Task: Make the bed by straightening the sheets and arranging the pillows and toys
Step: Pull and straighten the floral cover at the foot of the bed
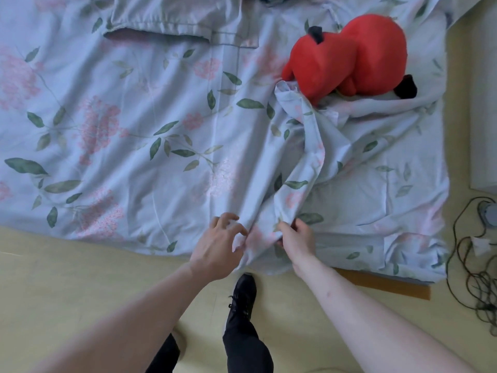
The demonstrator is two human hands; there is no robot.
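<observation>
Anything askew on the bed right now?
Yes. The floral sheet is bunched into a raised ridge running from both hands up to the red plush toy. The right hand pinches the fold; the left hand rests open beside it.

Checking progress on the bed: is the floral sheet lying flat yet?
Not yet. The floral sheet is bunched into a ridge between the right hand and the red plush toy.

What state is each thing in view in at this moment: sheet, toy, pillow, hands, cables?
Floral sheet: flat on the left, bunched into a raised ridge on the right.
Red plush toy: lying on the sheet at the ridge's far end.
Pillow: flat at the bed's far edge.
Left hand: fingers spread, touching the ridge.
Right hand: shut, pinching the fold.
Cables: tangled on the floor.
</observation>
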